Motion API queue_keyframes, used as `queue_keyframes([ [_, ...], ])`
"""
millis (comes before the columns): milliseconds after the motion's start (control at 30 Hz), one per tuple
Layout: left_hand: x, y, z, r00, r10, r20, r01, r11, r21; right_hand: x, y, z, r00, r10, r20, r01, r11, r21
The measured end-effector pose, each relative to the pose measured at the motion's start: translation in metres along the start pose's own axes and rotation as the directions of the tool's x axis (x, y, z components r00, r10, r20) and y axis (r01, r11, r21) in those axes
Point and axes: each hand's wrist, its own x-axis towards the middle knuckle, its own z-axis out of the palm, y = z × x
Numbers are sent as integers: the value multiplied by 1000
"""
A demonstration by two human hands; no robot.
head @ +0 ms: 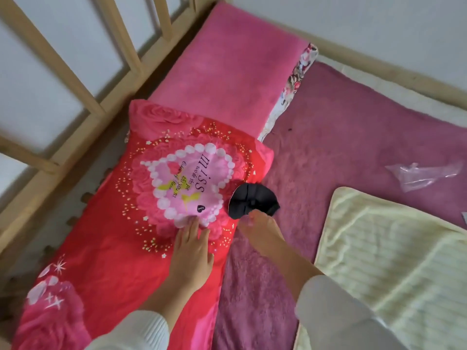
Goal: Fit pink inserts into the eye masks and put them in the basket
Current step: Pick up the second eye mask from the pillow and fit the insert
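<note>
Our left hand (192, 251) lies flat on the red pillow (106, 248), grip spread, nothing in it. Our right hand (262, 236) reaches to the black eye mask (252, 200), fingertips touching its near edge; can't tell if the grip's pinching it. Mask sits at the pillow's edge, on the purple blanket (341, 147).

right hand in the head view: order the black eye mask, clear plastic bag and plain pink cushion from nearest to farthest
From the right hand:
1. Black eye mask, at its fingertips, beside the heart-print pillow.
2. Clear plastic bag, off to the right on the purple blanket.
3. Plain pink cushion, at the far end by the wooden rail.
</note>
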Motion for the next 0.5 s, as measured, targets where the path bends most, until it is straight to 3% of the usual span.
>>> queue_keyframes([
  [233,3,-18,32,997,58,-55,-59,998,-9,54,-25,39,992,95,-86,-103,990,-97],
  [333,4,-22,31,995,75,-67,-78,996,-46,52,-16,38,989,97,-112,-90,994,67],
  [433,8,-19,23,999,29,15,-26,985,-170,32,-5,19,996,25,-90,-11,987,157],
  [500,12,-11,6,997,-34,70,58,925,-376,7,-2,5,995,-58,-82,67,990,121],
])
